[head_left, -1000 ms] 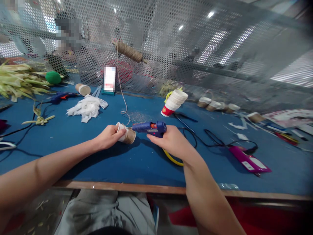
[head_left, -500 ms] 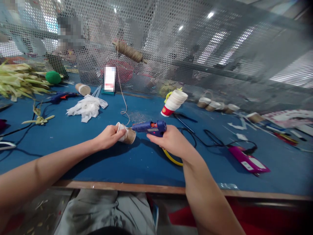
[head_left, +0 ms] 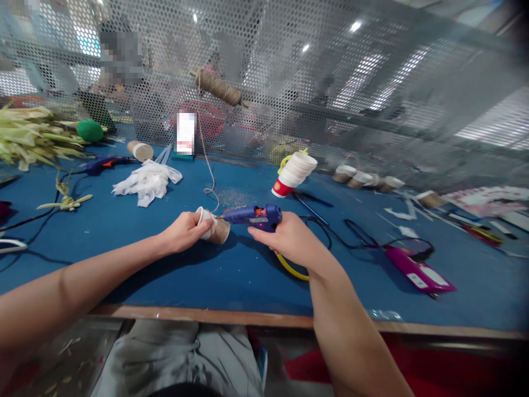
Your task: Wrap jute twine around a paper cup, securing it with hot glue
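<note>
My left hand (head_left: 185,230) is closed around a paper cup (head_left: 220,231) tilted on its side, its white rim toward the hand and its other end wrapped in brown twine. In my right hand (head_left: 289,237) is a blue glue gun (head_left: 252,216), a small red light showing on its body. The nozzle points left and meets the cup's side near my left thumb; whether glue is coming out is too small to tell. From the cup a strand of twine (head_left: 205,160) runs up to a twine spool (head_left: 218,87) on the mesh panel.
Stacked paper cups (head_left: 295,172) stand behind the glue gun. Several twine-wrapped cups (head_left: 359,178) lie along the mesh panel (head_left: 264,60). A purple power strip (head_left: 419,270) with black cable sits at right. White crumpled material (head_left: 147,181), a phone (head_left: 185,132) and another glue gun (head_left: 106,163) are at left.
</note>
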